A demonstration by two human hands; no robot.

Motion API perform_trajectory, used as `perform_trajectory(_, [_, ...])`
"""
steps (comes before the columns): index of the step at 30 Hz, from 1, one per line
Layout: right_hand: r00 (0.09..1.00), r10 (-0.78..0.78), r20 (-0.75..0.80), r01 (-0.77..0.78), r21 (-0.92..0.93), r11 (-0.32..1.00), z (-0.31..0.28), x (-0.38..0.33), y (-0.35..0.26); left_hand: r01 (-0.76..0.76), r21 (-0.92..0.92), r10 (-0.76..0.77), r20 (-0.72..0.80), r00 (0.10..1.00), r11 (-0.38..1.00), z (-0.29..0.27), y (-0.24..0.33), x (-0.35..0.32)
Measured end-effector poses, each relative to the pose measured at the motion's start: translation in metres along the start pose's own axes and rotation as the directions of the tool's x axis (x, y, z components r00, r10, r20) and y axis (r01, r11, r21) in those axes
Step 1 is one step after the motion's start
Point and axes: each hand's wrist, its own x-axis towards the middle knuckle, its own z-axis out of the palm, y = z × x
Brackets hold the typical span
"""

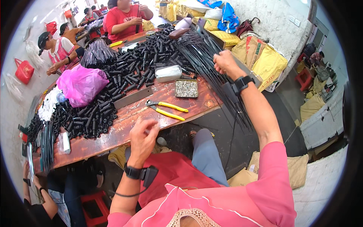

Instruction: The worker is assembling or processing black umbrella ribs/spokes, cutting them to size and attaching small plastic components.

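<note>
A person seated at a cluttered wooden counter [124,125] sorts thin black rods.

The right hand [225,62], raised far right, clenches a fanned rod bundle [211,64] hanging off the edge; the left hand [143,138] pinches something tiny. Yellow-handled pliers [168,109] lie within reach.

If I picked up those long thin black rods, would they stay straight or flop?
Probably they would bend a bit. The long thin black rods in the right hand fan out and droop toward the floor at their far ends, so they look springy, not rigid. Each looks light, being so thin. Loose ones would likely slip apart, since the bundle already splays.
</note>
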Motion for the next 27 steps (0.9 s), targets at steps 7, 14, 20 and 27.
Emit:
perform_trajectory(7, [0.998, -0.034, -0.056, 0.047, 0.245, 0.968, -0.014, 0.009, -0.066, -0.104, 0.399, 0.102, 0.028, 0.994, 0.911, 0.07, 0.003, 0.035])
perform_trajectory(14, [0.906, -0.349, -0.24, 0.423, 0.472, 0.773, -0.02, -0.02, -0.102, -0.139, 0.561, 0.114, 0.08, 0.99, 0.816, 0.097, -0.007, 0.033])
perform_trajectory(20, [0.87, -0.404, -0.282, 0.488, 0.607, 0.627, -0.002, -0.041, -0.1, -0.339, 0.301, 0.291, 0.192, 0.937, 0.891, 0.087, -0.025, 0.046])
perform_trajectory(27, [0.838, -0.411, -0.358, 0.534, 0.388, 0.751, 0.04, -0.072, -0.059, -0.405, 0.095, 0.355, 0.334, 0.873, 0.909, 0.056, -0.028, 0.051])
